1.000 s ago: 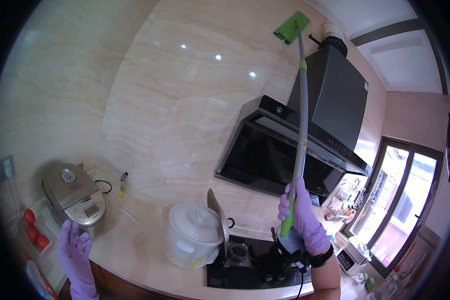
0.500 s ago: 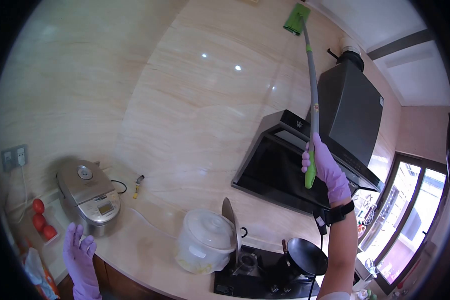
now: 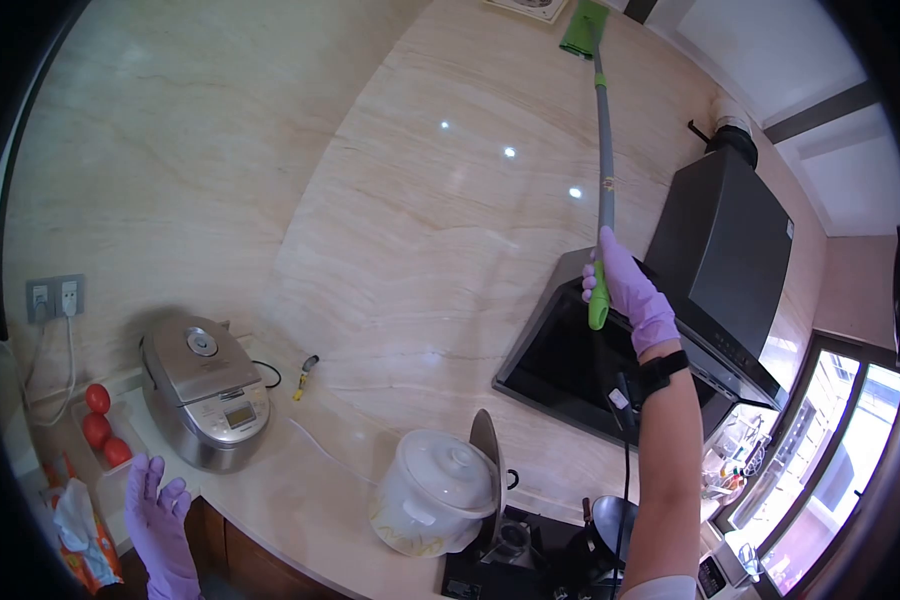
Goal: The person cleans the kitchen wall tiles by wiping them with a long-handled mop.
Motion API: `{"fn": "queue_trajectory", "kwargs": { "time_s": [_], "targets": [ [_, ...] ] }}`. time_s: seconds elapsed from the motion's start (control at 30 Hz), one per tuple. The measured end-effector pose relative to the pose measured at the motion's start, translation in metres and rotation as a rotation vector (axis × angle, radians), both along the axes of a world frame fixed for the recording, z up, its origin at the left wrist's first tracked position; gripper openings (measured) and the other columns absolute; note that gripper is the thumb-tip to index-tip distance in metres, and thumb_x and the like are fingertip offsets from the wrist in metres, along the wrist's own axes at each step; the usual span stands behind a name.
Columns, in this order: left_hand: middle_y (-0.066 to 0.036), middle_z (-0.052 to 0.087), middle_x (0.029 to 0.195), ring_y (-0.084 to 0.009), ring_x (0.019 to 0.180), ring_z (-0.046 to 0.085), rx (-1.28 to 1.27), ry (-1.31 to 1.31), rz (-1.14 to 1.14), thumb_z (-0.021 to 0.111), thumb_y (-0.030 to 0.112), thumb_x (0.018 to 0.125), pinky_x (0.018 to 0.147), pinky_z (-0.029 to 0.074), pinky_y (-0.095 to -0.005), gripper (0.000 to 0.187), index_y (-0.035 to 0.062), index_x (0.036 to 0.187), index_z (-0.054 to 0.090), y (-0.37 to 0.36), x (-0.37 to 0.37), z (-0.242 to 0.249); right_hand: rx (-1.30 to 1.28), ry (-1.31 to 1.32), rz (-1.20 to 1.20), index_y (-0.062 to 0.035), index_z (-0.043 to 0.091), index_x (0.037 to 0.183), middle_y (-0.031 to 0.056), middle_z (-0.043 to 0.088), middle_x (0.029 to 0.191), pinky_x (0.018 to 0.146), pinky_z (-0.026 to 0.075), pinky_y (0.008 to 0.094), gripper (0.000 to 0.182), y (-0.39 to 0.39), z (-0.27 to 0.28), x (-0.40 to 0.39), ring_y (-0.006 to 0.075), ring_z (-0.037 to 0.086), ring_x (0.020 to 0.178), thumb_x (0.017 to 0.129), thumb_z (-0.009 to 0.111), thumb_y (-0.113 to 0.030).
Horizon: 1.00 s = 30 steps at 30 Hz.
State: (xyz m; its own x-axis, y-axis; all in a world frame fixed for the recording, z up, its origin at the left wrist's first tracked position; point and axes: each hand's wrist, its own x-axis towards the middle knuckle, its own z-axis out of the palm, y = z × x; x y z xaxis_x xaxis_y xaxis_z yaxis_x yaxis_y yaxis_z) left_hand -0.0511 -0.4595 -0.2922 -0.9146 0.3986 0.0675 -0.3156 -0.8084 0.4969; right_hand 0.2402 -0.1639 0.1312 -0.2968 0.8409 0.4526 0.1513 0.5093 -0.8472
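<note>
My right hand (image 3: 630, 290), in a purple glove, is closed around the green grip of a flat mop (image 3: 606, 150). Its grey pole rises up the marbled wall, and the green mop head (image 3: 583, 28) lies against the wall near the ceiling, beside a vent (image 3: 532, 8). Behind my right hand is the black range hood (image 3: 560, 350). My left hand (image 3: 160, 525), also gloved in purple, is low at the left by the counter edge. It holds nothing, with its fingers apart. Nearest to it are a tray of red tomatoes (image 3: 97, 430) and a rice cooker (image 3: 205, 390).
A white lidded pot (image 3: 435, 495) stands on the counter beside the black gas stove (image 3: 480, 580), with a round lid (image 3: 486, 450) upright behind it. A dark pan (image 3: 605, 530) sits on the stove. Sockets with plugged cords (image 3: 56, 298) are at left; a window (image 3: 820, 440) is at right.
The mop head has slid up and left along the wall toward the vent, my right hand moving with it. My view has tilted up and left. The left hand stays open.
</note>
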Motion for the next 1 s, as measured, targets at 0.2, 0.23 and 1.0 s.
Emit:
{"fn": "queue_trajectory", "kwargs": {
  "time_s": [0.2,0.23,1.0],
  "targets": [
    [-0.006,0.051,0.117,-0.0133,0.082,0.056,-0.017,-0.020,-0.033,0.040,0.029,0.091,0.070,0.047,-0.0237,0.042,0.0083,0.128,0.044,0.003,0.003,0.000,0.101,0.032,0.025,-0.0102,0.037,0.088,0.0032,0.042,0.063,0.044,0.041,0.0307,0.044,0.037,-0.051,-0.021,0.0141,0.042,0.047,0.090,0.039,-0.054],
    [-0.006,0.052,0.116,-0.0135,0.081,0.056,-0.032,0.000,-0.036,0.040,0.030,0.091,0.069,0.047,-0.0236,0.042,0.0083,0.127,0.044,0.005,0.004,0.000,0.086,0.058,0.045,-0.0105,0.038,0.087,0.0031,0.042,0.062,0.043,0.041,0.0308,0.045,0.045,-0.063,-0.024,0.0143,0.042,0.046,0.089,0.039,-0.055],
    [-0.010,0.042,0.130,-0.0228,0.113,0.048,-0.339,0.789,-0.650,0.038,0.043,0.094,0.097,0.035,-0.0343,0.057,0.0086,0.137,0.026,0.217,0.091,0.029,-0.582,0.267,-0.051,-0.0080,0.054,0.088,-0.0009,0.043,0.051,0.034,0.030,0.0242,0.025,-0.197,-0.558,0.004,0.0069,0.037,0.038,0.095,0.042,-0.028]
  ]
}}
